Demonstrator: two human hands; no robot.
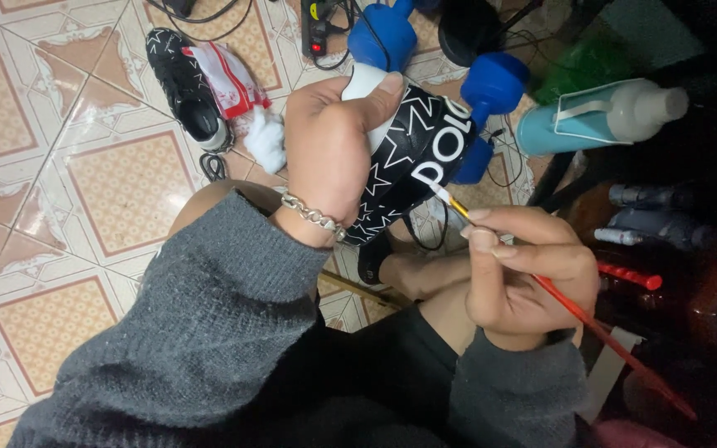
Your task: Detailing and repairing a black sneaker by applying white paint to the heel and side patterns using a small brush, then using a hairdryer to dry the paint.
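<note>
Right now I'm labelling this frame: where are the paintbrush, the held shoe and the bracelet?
paintbrush [574, 309], head view, red handle.
shoe [412, 153], head view, black patterned side.
bracelet [313, 216], head view, chain on the left wrist.

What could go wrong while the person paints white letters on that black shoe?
The left hand grips the black shoe in the air, not on a support, so it might wobble and make the paintbrush in the right hand smudge the white letters. The left thumb lies close to the painted side, so it might rub wet paint. Paint might also drip from the brush onto the dark clothes below.
</note>
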